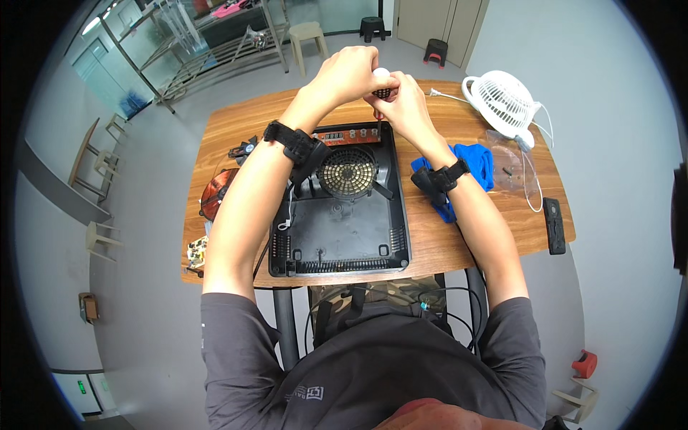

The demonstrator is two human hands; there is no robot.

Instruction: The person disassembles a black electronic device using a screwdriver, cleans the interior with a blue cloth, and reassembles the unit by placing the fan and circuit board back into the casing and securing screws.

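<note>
One wooden surface [430, 244] carries, on my remote view, the open black appliance housing [344, 229], its long axis running near to far, a red circuit board [347, 140] across its far end. Above that end, I have the left hand [351, 74] closed round the top of a screwdriver [383, 92] and the right hand [405, 107] pinching lower. The screwdriver stands nearly upright, shaft pointing down toward the board's right end; whether its tip touches, I cannot tell.

White fan [504, 100], blue cloth [476, 162], beige stool [307, 31]
</note>
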